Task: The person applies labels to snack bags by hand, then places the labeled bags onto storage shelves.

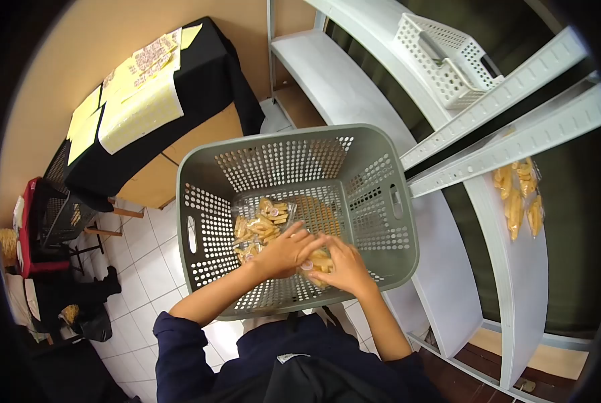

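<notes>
1. Both hands are down inside a grey perforated basket [210, 181], which sits in front of the person, just beside a white shelf unit [354, 87].
2. Left hand [284, 252]: fingers curled, closed over a clear snack bag [317, 260] at the basket's near-centre; its fingertips meet the right hand's.
3. Right hand [344, 267]: fingers bent, gripping the same bag from the other side. Bag mostly hidden under both hands; only yellowish contents and a bit of a pink label show.
4. A 2nd snack bag [263, 225] lies on the basket floor, just left of and behind the hands, w/ yellow sticks inside, touching or nearly touching the left hand; can't tell which.
5. On the shelf unit's lower right board: a few more packets of yellow snacks [515, 195], well apart from the basket.
6. Upper shelf: a white perforated crate [441, 60], tilted.
7. Far left: a table w/ black cloth [206, 74] carrying yellow and white papers [136, 101].
8. Floor is white tile [146, 262]; dark sleeves cover both upper arms.
</notes>
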Action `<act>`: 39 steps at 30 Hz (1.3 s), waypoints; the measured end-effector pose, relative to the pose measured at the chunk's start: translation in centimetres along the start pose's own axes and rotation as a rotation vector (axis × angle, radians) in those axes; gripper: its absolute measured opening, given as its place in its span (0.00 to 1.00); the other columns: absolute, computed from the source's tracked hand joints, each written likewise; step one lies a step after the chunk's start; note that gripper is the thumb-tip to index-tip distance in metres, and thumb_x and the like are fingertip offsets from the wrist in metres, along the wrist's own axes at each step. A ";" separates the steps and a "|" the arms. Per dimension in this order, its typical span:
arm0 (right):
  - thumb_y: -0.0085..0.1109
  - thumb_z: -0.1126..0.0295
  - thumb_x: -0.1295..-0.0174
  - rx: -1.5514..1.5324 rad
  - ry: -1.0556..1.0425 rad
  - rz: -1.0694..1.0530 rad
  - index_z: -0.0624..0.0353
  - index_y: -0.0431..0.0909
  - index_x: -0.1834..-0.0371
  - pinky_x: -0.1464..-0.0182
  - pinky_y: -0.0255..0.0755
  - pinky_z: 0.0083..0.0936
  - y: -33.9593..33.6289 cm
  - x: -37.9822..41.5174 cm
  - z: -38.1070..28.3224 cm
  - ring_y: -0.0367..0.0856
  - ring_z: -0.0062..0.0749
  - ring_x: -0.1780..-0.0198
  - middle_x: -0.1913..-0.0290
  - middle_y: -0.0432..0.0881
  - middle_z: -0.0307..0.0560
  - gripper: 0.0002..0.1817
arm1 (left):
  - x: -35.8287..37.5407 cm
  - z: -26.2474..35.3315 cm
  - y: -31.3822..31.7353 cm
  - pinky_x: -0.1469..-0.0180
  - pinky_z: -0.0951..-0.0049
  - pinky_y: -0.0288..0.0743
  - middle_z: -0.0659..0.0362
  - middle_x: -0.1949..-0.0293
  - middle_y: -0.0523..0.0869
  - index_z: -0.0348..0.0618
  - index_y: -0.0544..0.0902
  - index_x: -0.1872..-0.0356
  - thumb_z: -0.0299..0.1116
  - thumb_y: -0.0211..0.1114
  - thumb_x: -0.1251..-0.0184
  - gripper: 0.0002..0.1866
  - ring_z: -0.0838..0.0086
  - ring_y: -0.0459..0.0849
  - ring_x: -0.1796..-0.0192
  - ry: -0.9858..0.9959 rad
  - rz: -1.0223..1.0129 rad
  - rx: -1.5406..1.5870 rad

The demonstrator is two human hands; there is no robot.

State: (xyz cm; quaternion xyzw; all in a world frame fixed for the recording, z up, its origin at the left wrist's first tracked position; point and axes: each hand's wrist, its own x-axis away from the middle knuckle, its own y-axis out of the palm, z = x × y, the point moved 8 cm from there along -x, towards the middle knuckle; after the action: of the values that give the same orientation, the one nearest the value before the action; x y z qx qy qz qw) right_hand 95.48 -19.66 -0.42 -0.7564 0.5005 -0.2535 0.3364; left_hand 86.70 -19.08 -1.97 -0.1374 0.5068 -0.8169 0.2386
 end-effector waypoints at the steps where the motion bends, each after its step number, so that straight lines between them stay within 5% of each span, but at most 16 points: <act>1: 0.69 0.60 0.61 0.009 -0.008 0.017 0.64 0.64 0.46 0.45 0.63 0.37 -1.1 0.1 -0.4 0.72 0.46 0.49 0.50 0.72 0.55 0.38 | -0.4 1.0 -2.1 0.33 0.55 0.42 0.53 0.45 0.68 0.39 0.58 0.40 0.30 0.62 0.54 0.36 0.61 0.64 0.40 0.010 0.009 -0.016; 3: 0.68 0.60 0.59 -0.309 0.173 -0.114 0.66 0.68 0.50 0.53 0.70 0.34 -2.0 0.5 0.1 0.78 0.45 0.58 0.58 0.78 0.55 0.33 | -0.8 3.6 -7.5 0.34 0.51 0.43 0.51 0.45 0.68 0.41 0.56 0.39 0.30 0.64 0.57 0.40 0.60 0.63 0.39 0.131 0.314 -0.291; 4: 0.68 0.65 0.56 -0.381 0.120 0.100 0.68 0.71 0.53 0.59 0.73 0.29 -4.2 1.0 -0.2 0.81 0.39 0.64 0.65 0.80 0.52 0.28 | -0.6 2.7 -9.3 0.35 0.48 0.45 0.47 0.43 0.64 0.43 0.52 0.38 0.29 0.67 0.62 0.45 0.55 0.60 0.37 0.010 0.423 -0.256; 5: 0.68 0.65 0.56 -0.375 0.109 0.123 0.68 0.71 0.53 0.59 0.73 0.29 -4.9 1.6 -0.3 0.81 0.39 0.64 0.65 0.80 0.52 0.28 | 0.6 2.1 -11.8 0.37 0.47 0.48 0.44 0.40 0.60 0.43 0.46 0.36 0.30 0.68 0.63 0.50 0.52 0.57 0.36 -0.056 0.685 -0.062; 7: 0.67 0.69 0.54 -0.776 0.153 0.302 0.67 0.70 0.51 0.56 0.72 0.24 -6.8 3.3 0.2 0.79 0.29 0.59 0.62 0.80 0.49 0.27 | 0.8 0.9 -12.6 0.37 0.47 0.50 0.45 0.38 0.57 0.44 0.44 0.35 0.33 0.68 0.59 0.50 0.52 0.55 0.35 -0.231 0.858 0.656; 8: 0.67 0.71 0.54 -0.844 0.148 0.297 0.68 0.69 0.50 0.55 0.71 0.22 -7.1 3.9 0.0 0.77 0.24 0.57 0.61 0.79 0.45 0.27 | -0.3 1.0 -11.4 0.37 0.52 0.53 0.47 0.36 0.54 0.40 0.48 0.37 0.34 0.69 0.55 0.47 0.58 0.54 0.34 -0.225 0.750 0.984; 11: 0.68 0.70 0.54 -0.910 0.091 0.353 0.68 0.68 0.50 0.54 0.71 0.22 -8.5 5.4 -1.6 0.77 0.25 0.57 0.59 0.79 0.45 0.28 | -3.3 5.5 -11.6 0.42 0.66 0.64 0.50 0.45 0.70 0.38 0.60 0.42 0.31 0.63 0.46 0.31 0.67 0.68 0.41 -0.056 0.702 1.339; 13: 0.68 0.68 0.54 -0.907 0.105 0.360 0.66 0.68 0.49 0.52 0.69 0.24 -9.9 6.4 -2.5 0.76 0.27 0.55 0.58 0.78 0.47 0.29 | -4.0 6.6 -10.8 0.55 0.79 0.71 0.58 0.62 0.81 0.36 0.72 0.57 0.27 0.57 0.38 0.10 0.79 0.77 0.58 -0.162 0.787 1.355; 15: 0.67 0.66 0.53 -0.570 -0.213 0.566 0.64 0.69 0.50 0.49 0.66 0.25 -15.0 7.7 -4.9 0.74 0.30 0.53 0.58 0.77 0.48 0.28 | -5.0 8.7 -11.4 0.58 0.78 0.71 0.57 0.65 0.80 0.36 0.75 0.63 0.26 0.57 0.40 0.06 0.78 0.77 0.60 -0.098 0.762 1.371; 20: 0.64 0.70 0.51 -0.577 -0.123 0.742 0.62 0.77 0.70 0.53 0.66 0.25 -20.2 10.2 -4.1 0.76 0.31 0.60 0.67 0.78 0.45 0.09 | -7.2 13.2 -13.2 0.59 0.75 0.72 0.55 0.67 0.81 0.35 0.78 0.71 0.24 0.61 0.45 0.03 0.73 0.79 0.62 0.035 0.750 1.069; 23: 0.62 0.72 0.50 -0.492 -0.035 0.738 0.60 0.76 0.74 0.53 0.66 0.24 -21.5 11.8 -3.6 0.77 0.33 0.64 0.72 0.79 0.42 0.05 | -8.1 14.8 -14.4 0.60 0.74 0.72 0.54 0.68 0.81 0.36 0.79 0.74 0.24 0.62 0.48 0.02 0.70 0.80 0.63 0.063 0.740 0.912; 27: 0.63 0.69 0.51 -0.062 -0.117 0.773 0.57 0.76 0.76 0.51 0.65 0.28 -23.4 14.8 -3.4 0.78 0.32 0.64 0.73 0.79 0.40 0.06 | -9.9 17.6 -15.6 0.61 0.75 0.70 0.57 0.74 0.80 0.39 0.79 0.75 0.24 0.64 0.52 0.03 0.71 0.79 0.64 0.172 0.496 0.664; 30: 0.64 0.65 0.53 0.317 -0.203 0.685 0.52 0.76 0.78 0.46 0.60 0.35 -24.8 17.5 -5.4 0.78 0.25 0.57 0.73 0.78 0.35 0.07 | -10.7 22.4 -16.0 0.65 0.72 0.64 0.64 0.73 0.79 0.46 0.78 0.76 0.27 0.67 0.56 0.06 0.71 0.76 0.66 0.397 0.282 0.150; 39: 0.65 0.66 0.54 0.435 -0.206 0.554 0.51 0.76 0.79 0.45 0.63 0.35 -30.0 24.8 -4.0 0.78 0.25 0.56 0.74 0.77 0.33 0.06 | -14.1 29.2 -16.0 0.68 0.74 0.62 0.64 0.75 0.73 0.43 0.76 0.76 0.31 0.64 0.52 0.06 0.73 0.73 0.69 0.733 0.206 0.058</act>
State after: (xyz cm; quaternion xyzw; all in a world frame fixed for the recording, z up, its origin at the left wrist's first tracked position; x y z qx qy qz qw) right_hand 119.38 -35.46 26.22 -0.5244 0.5845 -0.1757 0.5937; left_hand 108.26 -27.96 25.71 0.2225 0.5464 -0.7976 0.1260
